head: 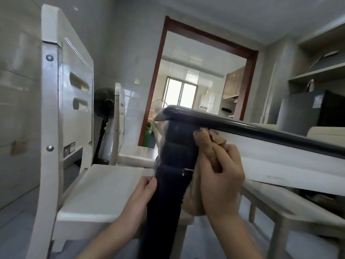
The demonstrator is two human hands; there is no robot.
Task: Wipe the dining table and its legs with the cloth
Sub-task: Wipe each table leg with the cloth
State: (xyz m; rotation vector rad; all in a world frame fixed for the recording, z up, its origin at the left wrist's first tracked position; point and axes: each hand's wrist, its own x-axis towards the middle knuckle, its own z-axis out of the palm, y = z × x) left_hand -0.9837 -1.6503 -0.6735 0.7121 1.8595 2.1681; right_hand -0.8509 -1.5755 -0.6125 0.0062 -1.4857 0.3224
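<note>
right hand (222,176) grips cloth (207,144) against table leg (173,165); left hand (143,189) touches it, fingertips hidden, grip unclear

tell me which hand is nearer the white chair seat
Left. The left hand touches the dark table leg beside the white chair seat; the right hand grips the cloth across the leg from it.

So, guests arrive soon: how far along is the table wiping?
Done: the tabletop barely shows, so unclear. In hand: the right hand grips the cloth high against the dark leg, left hand touching it lower. Left: probably that leg's lower part, other legs.
</note>
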